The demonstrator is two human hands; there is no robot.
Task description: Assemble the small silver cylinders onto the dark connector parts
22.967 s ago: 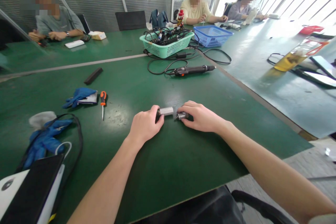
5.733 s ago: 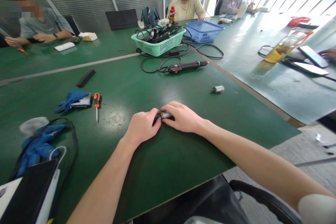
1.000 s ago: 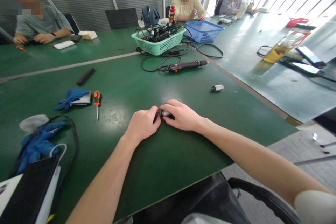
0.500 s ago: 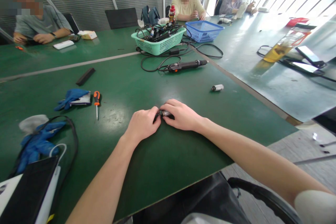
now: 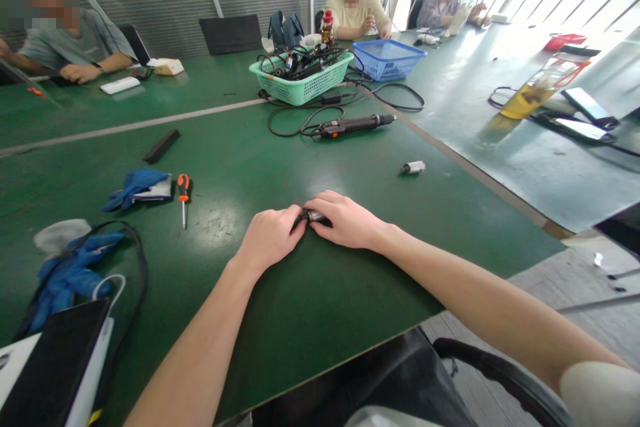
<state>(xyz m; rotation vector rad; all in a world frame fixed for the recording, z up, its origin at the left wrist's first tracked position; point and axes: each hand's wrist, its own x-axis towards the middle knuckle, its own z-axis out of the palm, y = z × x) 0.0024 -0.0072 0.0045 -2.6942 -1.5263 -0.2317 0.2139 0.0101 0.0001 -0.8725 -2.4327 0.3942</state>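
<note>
Near the front of the green table, my left hand (image 5: 270, 237) and my right hand (image 5: 345, 220) meet with their fingers closed. Between them is a small silver cylinder (image 5: 315, 216) with a black end. My right fingers wrap its silver body, while my left thumb and fingers pinch the black end. Most of the part is covered by my fingers. A similar silver cylinder with a dark tip (image 5: 413, 167) lies to the right, beyond my right hand. Farther back rests a black electric screwdriver (image 5: 356, 125) with its cable.
An orange-handled screwdriver (image 5: 183, 197), blue gloves (image 5: 135, 188) and a black bar (image 5: 163, 146) lie to the left. At the back stand a green basket (image 5: 300, 89) of tools and a blue basket (image 5: 390, 68). A tilted bottle (image 5: 530, 97) is at right. Several people sit around the table.
My hands stay almost in place around the cylinder, with at most a slight shift. Across the table at left, a person has raised one hand; another person at the back has lifted a hand slightly.
</note>
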